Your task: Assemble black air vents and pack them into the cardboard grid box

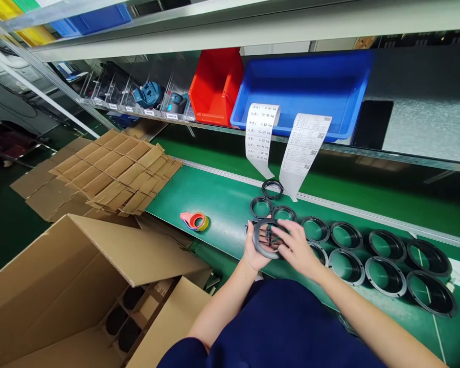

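While the left hand [255, 251] grips a dark, round, plastic-looking ring [257, 241] over the smooth green workbench [220, 199], the right hand [298, 249] is half-curled at its opening, so I'd guess it's a checking step, with the next move needing a steady left grip. Can't tell if the right fingertips touch it, and the hands partly hide some black rings [324, 254] behind.

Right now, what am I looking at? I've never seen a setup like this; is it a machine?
No robot: this is a person working bare-handed. The single picture comes from a camera worn on the head, looking forward and down. The left hand has a dark ring in its grip; the right hand has its fingers over it. More such rings lie on the green table, with a tape dispenser to their left. An open cardboard box stands at lower left.
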### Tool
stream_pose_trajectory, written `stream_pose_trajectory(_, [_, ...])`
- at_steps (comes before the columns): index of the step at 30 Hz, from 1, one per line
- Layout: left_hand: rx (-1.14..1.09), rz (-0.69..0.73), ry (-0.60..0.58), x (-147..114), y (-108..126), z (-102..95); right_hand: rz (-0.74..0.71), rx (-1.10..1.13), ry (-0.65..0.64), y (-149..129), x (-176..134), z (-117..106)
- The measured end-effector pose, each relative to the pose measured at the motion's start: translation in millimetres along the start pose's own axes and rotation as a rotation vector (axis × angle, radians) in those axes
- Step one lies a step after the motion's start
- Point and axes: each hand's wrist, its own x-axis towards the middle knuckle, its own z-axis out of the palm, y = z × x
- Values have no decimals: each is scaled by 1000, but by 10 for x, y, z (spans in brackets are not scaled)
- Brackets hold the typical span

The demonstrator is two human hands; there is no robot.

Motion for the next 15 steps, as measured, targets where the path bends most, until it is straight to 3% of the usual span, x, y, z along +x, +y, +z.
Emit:
stream_pose_trajectory(3, [-65, -57, 110, -23, -71, -222, -159, -189, -189, 76, -161, 190])
stream_pose_trajectory(8, [9, -184, 185, -75, -165, -504, 23, -91, -399, 173, -189, 472])
stream_pose_trajectory(11, [128, -153, 215, -1, -70, -499, 141, 20, -444, 199, 36, 583])
stream_pose_trajectory(15, [372, -54, 282, 238, 262, -467, 147, 50, -426, 357, 575, 672])
